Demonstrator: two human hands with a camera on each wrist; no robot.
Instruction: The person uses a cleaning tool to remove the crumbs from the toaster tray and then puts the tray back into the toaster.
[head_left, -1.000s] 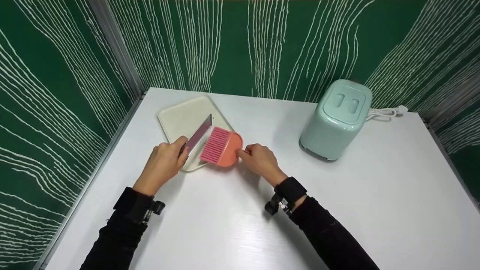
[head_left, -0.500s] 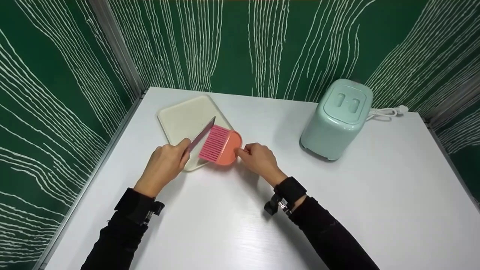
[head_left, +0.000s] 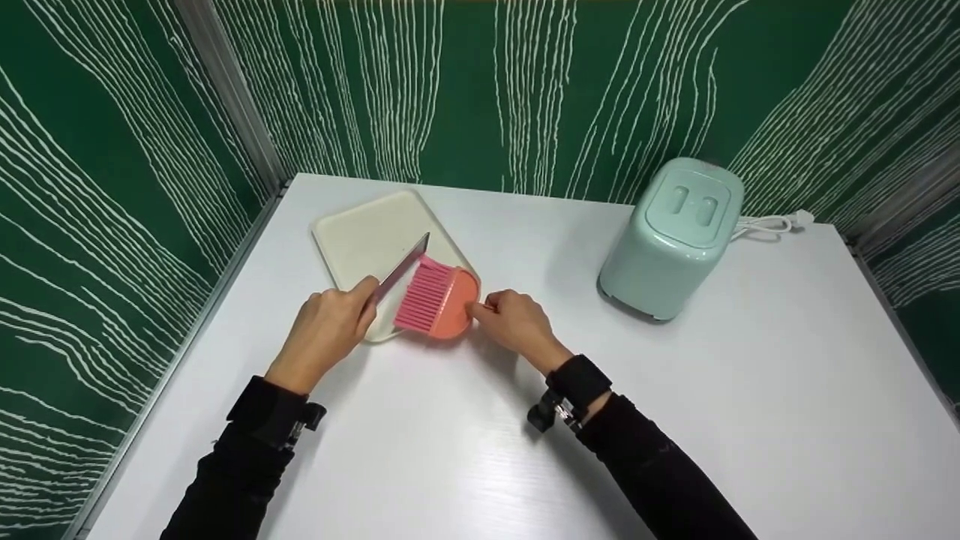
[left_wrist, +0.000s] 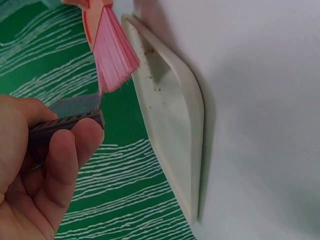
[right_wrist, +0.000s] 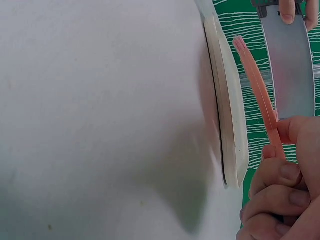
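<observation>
My left hand grips the dark handle of a flat metal blade, which slants over the cream tray. With thumb and fingers, my right hand pinches the rim of a small hand brush, orange-backed with pink bristles. Those bristles point left toward the blade, and their upper corner bends right at its face. Both tools are raised above the tray. Brown crumbs dot the tray floor in the left wrist view. My curled fingers partly hide the blade's handle.
A mint-green toaster stands at the back right, its white cord and plug lying behind it. Green walls with white lines border the white table at the back and sides.
The brush has shifted slightly left and toward the person, and its upper bristle corner now bends against the blade. The blade has turned more edge-on. Both grips stay the same.
</observation>
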